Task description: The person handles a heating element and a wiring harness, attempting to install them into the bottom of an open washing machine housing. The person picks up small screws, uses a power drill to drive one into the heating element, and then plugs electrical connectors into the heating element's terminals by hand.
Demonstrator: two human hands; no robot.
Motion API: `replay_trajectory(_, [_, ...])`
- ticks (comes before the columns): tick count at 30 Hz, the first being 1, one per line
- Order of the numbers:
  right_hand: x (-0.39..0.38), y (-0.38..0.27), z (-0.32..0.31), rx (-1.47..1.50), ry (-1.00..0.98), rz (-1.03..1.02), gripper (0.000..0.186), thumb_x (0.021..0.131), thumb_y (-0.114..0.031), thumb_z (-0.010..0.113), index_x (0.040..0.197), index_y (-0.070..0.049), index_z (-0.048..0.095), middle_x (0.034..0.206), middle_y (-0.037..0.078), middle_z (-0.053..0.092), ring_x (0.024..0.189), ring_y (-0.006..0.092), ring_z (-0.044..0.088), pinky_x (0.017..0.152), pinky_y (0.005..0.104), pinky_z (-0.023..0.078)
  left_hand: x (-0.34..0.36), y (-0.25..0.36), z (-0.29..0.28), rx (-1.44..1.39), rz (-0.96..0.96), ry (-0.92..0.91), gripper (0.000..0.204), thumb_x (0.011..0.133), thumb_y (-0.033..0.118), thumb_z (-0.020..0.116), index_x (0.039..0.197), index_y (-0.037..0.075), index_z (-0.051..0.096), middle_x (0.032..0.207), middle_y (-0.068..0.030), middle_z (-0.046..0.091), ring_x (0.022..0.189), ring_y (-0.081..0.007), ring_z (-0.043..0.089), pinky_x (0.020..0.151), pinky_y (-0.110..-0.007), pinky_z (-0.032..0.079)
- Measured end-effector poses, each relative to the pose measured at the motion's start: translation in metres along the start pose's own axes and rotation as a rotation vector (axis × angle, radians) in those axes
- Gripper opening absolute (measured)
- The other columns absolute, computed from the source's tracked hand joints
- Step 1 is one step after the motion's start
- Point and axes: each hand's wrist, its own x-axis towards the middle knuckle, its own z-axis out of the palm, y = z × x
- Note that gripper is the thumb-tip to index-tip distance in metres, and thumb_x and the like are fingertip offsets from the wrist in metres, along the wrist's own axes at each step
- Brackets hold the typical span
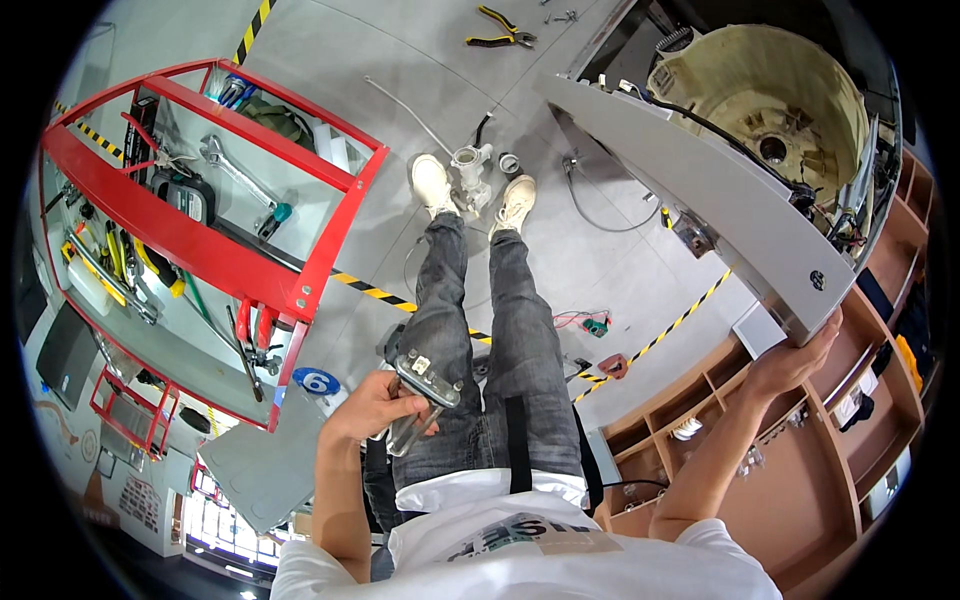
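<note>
My left hand (382,408) is closed around a metal part (428,380), a flat plate with small terminals and a looped tube hanging below, over my legs. My right hand (805,355) grips the near lower edge of a tilted grey appliance panel (720,200) on the right. Behind that panel is an open cream drum housing (750,80) with black hoses and wiring. A white plastic fitting (470,175) lies between my shoes, beside a small cylindrical piece (508,163).
A red cart (180,250) holding wrenches, pliers and other tools stands at left. Pliers (500,40), loose hoses (610,225) and small devices (595,325) lie on the grey floor (390,50) near striped tape (690,310). Brown open shelving (740,490) is at lower right.
</note>
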Motion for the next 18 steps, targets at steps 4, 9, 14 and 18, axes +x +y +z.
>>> replay_trajectory(4, [0.0,0.009,-0.006,0.093,-0.004,0.053,0.053,0.102,-0.039,0.027,0.131,0.001,0.048,0.119,0.012,0.055,0.109,0.0205,0.055,0.096,0.0326,0.042,-0.001,0.0,-0.013,0.01,0.0,-0.022,0.015,0.088,0.008,0.064,0.098,-0.004,0.06,0.079,-0.0091,0.064,0.072,-0.0199,0.066,0.073,-0.039,0.058])
replay_trajectory(9, [0.001,0.008,-0.011,0.159,-0.017,0.115,0.054,0.102,-0.041,0.029,0.133,0.0,0.045,0.122,0.012,0.054,0.11,0.0213,0.055,0.096,0.0334,0.044,-0.005,0.007,-0.025,0.044,-0.048,-0.018,0.016,0.087,0.009,0.064,0.096,-0.004,0.06,0.077,-0.0091,0.065,0.073,-0.0207,0.067,0.072,-0.037,0.057])
replay_trajectory(14, [0.0,0.013,-0.014,0.155,0.054,0.196,0.053,0.101,-0.043,0.033,0.131,-0.002,0.047,0.122,0.012,0.055,0.108,0.0229,0.057,0.093,0.0365,0.047,-0.007,0.007,-0.032,0.042,-0.026,-0.01,0.016,0.087,0.009,0.065,0.096,-0.004,0.06,0.078,-0.0088,0.065,0.073,-0.0209,0.068,0.07,-0.035,0.056])
replay_trajectory(18, [0.001,0.018,-0.015,0.242,0.092,0.184,0.052,0.1,-0.043,0.039,0.129,-0.001,0.049,0.119,0.012,0.057,0.107,0.0233,0.057,0.092,0.0364,0.047,-0.012,0.004,-0.04,0.055,0.006,-0.042,0.017,0.088,0.011,0.066,0.097,-0.003,0.06,0.077,-0.0082,0.065,0.074,-0.0216,0.069,0.07,-0.036,0.056])
